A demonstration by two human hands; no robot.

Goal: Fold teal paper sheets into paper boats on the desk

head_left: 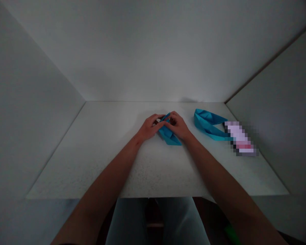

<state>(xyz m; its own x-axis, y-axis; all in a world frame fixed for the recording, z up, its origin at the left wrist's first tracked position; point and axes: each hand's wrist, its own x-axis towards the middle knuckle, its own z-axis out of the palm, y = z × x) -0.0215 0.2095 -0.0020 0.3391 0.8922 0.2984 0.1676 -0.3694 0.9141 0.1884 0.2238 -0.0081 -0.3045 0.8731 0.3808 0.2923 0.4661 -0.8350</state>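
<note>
A folded blue paper piece lies on the white table, near its middle. My left hand pinches its upper left part with curled fingers. My right hand presses and grips its upper right part, fingers bent over the fold. The two hands meet above the paper, and the paper's top end is hidden under the fingers. Its lower pointed end sticks out towards me between the wrists.
A blue lanyard strap lies looped at the right of the table, joined to a blurred-out card. White walls close in the table on the left, back and right. My knees show below the table's front edge.
</note>
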